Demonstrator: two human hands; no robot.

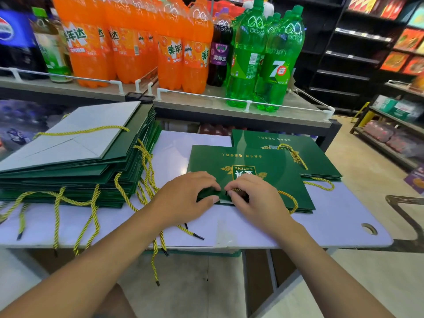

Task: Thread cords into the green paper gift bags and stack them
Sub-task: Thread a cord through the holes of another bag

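A flat green gift bag with gold print lies in the middle of the white table. My left hand pinches the bag's near top edge. My right hand pinches a yellow twisted cord at that same edge, and the cord loops out to the right. Behind it to the right lies a small stack of green bags with cords fitted. At the left stands a tall pile of green bags, the top one showing its grey underside. Loose yellow cords trail over the table's front edge.
A low shelf right behind the table carries large orange soda bottles and green soda bottles. Dark shelving and a floor aisle lie to the right. A hole pierces the table's right corner.
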